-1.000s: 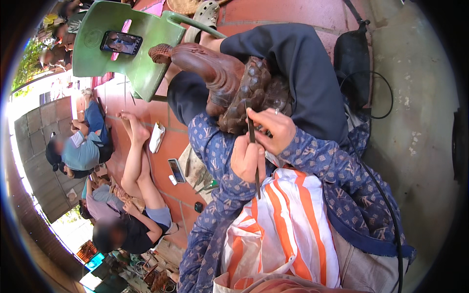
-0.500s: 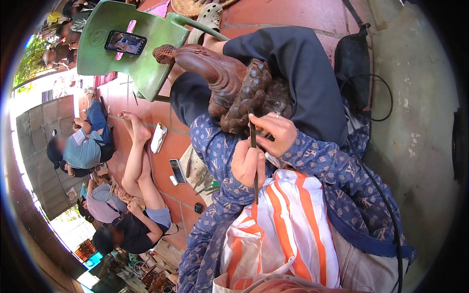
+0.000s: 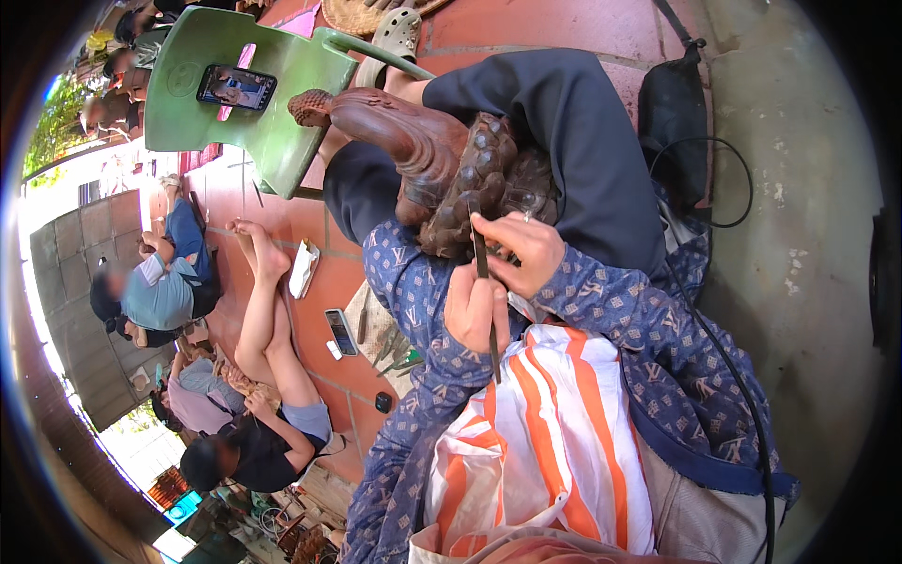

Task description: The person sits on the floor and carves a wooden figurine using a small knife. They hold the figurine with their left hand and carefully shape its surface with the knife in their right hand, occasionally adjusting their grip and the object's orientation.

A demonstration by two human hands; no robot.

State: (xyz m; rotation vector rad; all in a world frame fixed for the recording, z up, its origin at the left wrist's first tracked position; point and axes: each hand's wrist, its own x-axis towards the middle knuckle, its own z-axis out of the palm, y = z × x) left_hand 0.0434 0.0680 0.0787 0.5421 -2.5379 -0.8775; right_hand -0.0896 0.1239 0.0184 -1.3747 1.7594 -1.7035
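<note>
A dark brown carved wooden statue of a seated figure (image 3: 399, 136) lies tilted across my lap, its knobbly head towards the left. Its base of rounded petals (image 3: 474, 179) faces my hands. My left hand (image 3: 472, 308) is closed round the lower part of a slim, dark, file-like tool (image 3: 482, 256). Near the tool's upper end, my right hand (image 3: 526, 252) pinches it between thumb and fingers. The tip meets the petals' lower edge; whether it presses into the wood is too small to tell.
A green plastic chair (image 3: 296, 122) holds a phone (image 3: 237, 86). Another phone (image 3: 341, 331) lies on the tiled floor beside a cloth (image 3: 381, 324) with slim tools. People sit at the left. A black bag (image 3: 675, 122) and a cable (image 3: 723, 352) are at the right.
The tool's upper end and my right hand have shifted slightly left and up. The statue sits slightly further left in the view. Both hands keep their grip.
</note>
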